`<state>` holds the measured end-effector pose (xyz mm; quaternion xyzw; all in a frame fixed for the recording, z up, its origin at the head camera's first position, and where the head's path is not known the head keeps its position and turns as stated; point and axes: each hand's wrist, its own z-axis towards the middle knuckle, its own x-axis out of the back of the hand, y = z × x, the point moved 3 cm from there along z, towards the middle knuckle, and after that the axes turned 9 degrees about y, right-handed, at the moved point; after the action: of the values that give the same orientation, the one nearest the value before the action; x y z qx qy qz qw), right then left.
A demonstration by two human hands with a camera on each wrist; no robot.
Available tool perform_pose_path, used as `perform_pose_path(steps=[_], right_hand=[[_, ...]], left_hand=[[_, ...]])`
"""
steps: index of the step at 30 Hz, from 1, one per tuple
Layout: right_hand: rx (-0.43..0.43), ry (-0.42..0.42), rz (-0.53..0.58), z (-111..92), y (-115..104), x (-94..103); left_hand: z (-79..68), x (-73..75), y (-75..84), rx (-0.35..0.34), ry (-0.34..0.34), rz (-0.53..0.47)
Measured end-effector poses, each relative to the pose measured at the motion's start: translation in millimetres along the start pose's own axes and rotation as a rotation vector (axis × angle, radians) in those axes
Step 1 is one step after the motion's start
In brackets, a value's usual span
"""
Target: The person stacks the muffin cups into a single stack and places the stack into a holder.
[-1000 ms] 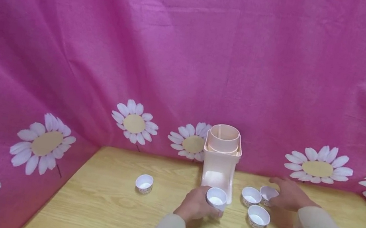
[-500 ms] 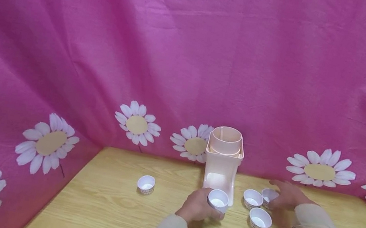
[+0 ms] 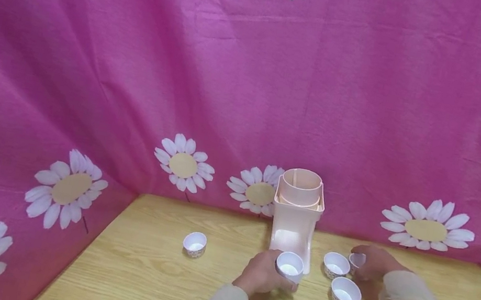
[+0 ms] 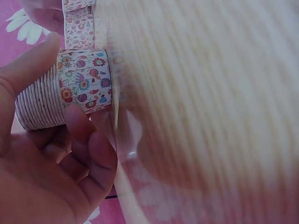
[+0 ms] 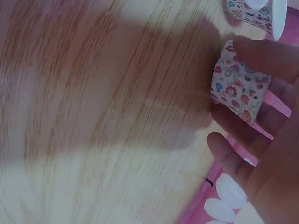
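Note:
In the head view my left hand (image 3: 265, 273) grips a nested stack of white paper baking cups (image 3: 290, 267) in front of the pink holder. The left wrist view shows the stack's many rims and its flower-printed side (image 4: 86, 81), with thumb and fingers around it. Over at the right, my right hand (image 3: 376, 264) has thumb and fingers on either side of a single baking cup (image 3: 356, 261), partly hidden by the hand. Its printed wall (image 5: 238, 86) shows between the fingers in the right wrist view. Two more cups (image 3: 335, 266) (image 3: 345, 293) stand close beside it.
A pale pink plastic holder (image 3: 296, 217) with a round tube on top stands at the table's back edge. One baking cup (image 3: 194, 244) sits alone on the left of the wooden table (image 3: 143, 277). A pink flowered cloth (image 3: 250, 93) hangs behind and at the left.
My right hand has moved in a little to the left, covering more of the cup it holds. The left hand keeps its stack in place; the head view has shifted slightly.

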<state>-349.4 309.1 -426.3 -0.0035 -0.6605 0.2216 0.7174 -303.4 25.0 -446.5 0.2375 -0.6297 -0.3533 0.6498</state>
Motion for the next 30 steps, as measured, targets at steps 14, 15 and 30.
perform_pose_path(steps=[14,15,30], right_hand=[[-0.075,-0.069,0.064,2.2,1.7,11.3],[-0.074,-0.072,0.070,1.9,1.7,10.1],[-0.056,-0.005,0.082,-3.2,10.7,10.3]], left_hand=[[2.2,0.9,-1.9,0.003,-0.014,0.012],[1.5,0.7,-3.3,0.009,-0.018,0.007],[0.9,-2.8,-1.6,-0.004,-0.008,0.026]])
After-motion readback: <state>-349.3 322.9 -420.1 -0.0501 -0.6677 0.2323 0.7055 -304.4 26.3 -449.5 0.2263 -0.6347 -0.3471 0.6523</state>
